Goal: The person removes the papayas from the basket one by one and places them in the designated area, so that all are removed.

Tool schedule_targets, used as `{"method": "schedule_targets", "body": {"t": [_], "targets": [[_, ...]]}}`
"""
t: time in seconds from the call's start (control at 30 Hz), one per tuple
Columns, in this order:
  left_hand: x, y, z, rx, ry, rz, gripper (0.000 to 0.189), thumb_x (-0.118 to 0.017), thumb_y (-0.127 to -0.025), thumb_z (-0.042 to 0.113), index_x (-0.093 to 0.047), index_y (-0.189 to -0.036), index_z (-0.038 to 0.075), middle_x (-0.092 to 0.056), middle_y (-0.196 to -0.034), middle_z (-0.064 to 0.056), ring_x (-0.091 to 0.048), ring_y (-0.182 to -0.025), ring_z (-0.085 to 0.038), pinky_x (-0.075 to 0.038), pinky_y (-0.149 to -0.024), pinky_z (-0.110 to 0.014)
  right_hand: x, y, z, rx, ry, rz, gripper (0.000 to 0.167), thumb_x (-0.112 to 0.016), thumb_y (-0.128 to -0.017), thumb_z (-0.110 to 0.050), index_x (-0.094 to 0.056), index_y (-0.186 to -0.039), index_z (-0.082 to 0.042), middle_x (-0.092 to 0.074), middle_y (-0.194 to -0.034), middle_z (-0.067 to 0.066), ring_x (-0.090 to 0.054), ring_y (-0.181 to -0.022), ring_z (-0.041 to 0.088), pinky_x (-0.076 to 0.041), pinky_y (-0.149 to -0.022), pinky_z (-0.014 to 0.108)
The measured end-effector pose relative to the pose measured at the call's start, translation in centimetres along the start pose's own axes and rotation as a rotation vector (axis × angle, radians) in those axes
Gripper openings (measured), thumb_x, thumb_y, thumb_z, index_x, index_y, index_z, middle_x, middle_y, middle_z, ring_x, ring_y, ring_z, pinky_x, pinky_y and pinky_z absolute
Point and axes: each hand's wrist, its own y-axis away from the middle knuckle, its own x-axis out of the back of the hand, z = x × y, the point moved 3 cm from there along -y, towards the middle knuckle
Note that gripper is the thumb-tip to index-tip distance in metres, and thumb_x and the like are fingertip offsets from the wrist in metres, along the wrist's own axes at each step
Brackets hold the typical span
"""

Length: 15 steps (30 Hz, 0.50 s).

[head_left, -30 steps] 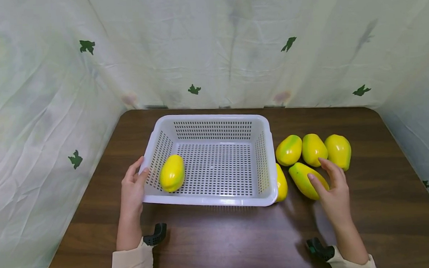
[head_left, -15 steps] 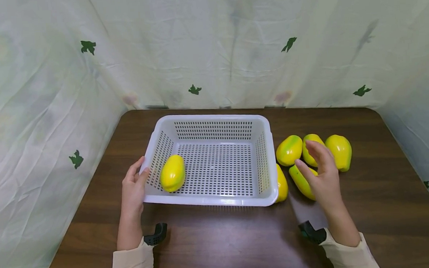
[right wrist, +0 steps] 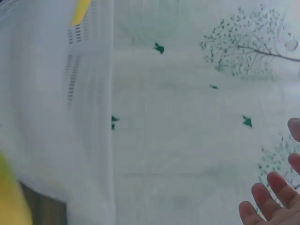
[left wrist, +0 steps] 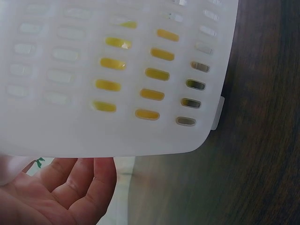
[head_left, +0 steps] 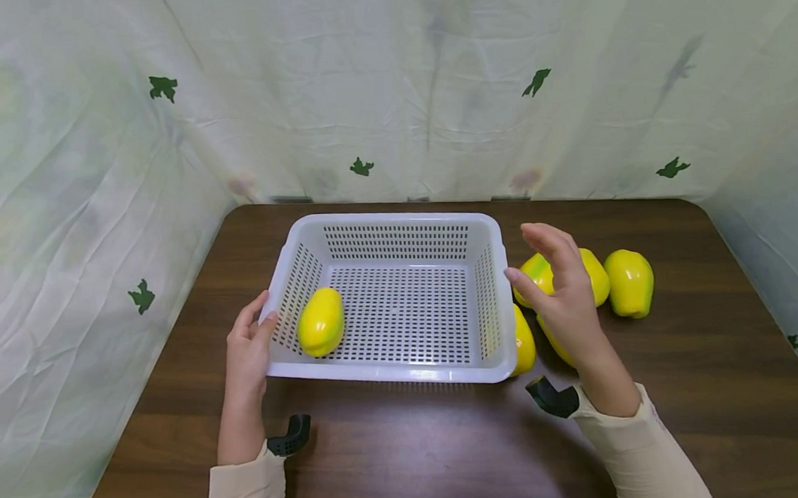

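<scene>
In the head view my left hand [head_left: 247,347] grips the left rim of a white plastic basket [head_left: 392,373], thumb at the inner side and fingers outside. One glossy yellow papaya [head_left: 320,322] lies at the basket's left end; its yellow shows through the slots in the left wrist view. My right hand [head_left: 567,300] hangs over the fruit beside the basket, fingers spread and curved, holding nothing. Its thumb tip comes right up to the basket's right rim. The right wrist view shows its fingertips [right wrist: 268,201] apart from the white basket wall [right wrist: 89,117].
Several more yellow papayas [head_left: 629,283] lie on the brown wooden table [head_left: 409,444] to the right of the basket, some partly behind my right hand. One papaya [head_left: 524,344] sits against the basket's right side. Pale cloth curtains [head_left: 391,91] enclose the table.
My right hand has moved left and away from me, from over the papayas to the basket's right rim, its fingers spread wider. My left hand and the basket stay put.
</scene>
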Motion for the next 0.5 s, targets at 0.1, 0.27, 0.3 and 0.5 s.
{"method": "schedule_targets", "body": {"t": [0.1, 0.27, 0.3, 0.5], "targets": [[0.0, 0.0, 0.0, 0.008, -0.002, 0.003, 0.045, -0.043, -0.094, 0.033, -0.036, -0.138, 0.025, -0.052, -0.123, -0.014, -0.055, -0.101, -0.027, -0.045, -0.082, -0.047, -1.1, -1.0, -0.1, 0.056, 0.024, -0.038, 0.057, -0.065, -0.073, 0.013, -0.046, -0.126, 0.001, -0.043, -0.126, 0.011, -0.04, -0.115, 0.022, -0.031, -0.099, 0.034], [0.0, 0.0, -0.1, 0.01, 0.001, 0.003, 0.045, -0.044, -0.094, 0.034, -0.037, -0.138, 0.026, -0.051, -0.125, -0.013, -0.054, -0.102, -0.027, -0.044, -0.083, -0.048, -3.3, -2.9, 0.1, 0.141, 0.069, -0.101, 0.054, -0.067, -0.075, 0.006, -0.048, -0.125, -0.002, -0.044, -0.127, 0.008, -0.039, -0.116, 0.022, -0.032, -0.098, 0.037], [0.0, 0.0, -0.2, 0.009, 0.002, 0.003, 0.045, -0.044, -0.094, 0.034, -0.037, -0.138, 0.026, -0.051, -0.125, -0.013, -0.055, -0.102, -0.027, -0.044, -0.082, -0.048, -3.8, -3.2, 0.2, 0.151, 0.068, -0.109, 0.053, -0.067, -0.076, 0.005, -0.049, -0.125, -0.003, -0.045, -0.127, 0.007, -0.039, -0.115, 0.022, -0.033, -0.097, 0.037], [0.1, 0.0, -0.2, -0.004, -0.001, 0.004, 0.045, -0.043, -0.094, 0.034, -0.037, -0.138, 0.025, -0.051, -0.126, -0.012, -0.054, -0.103, -0.027, -0.045, -0.082, -0.047, -6.8, -4.7, 0.9, 0.185, 0.052, -0.177, 0.051, -0.067, -0.078, -0.001, -0.048, -0.125, -0.003, -0.045, -0.126, 0.008, -0.042, -0.111, 0.022, -0.036, -0.093, 0.036]]}}
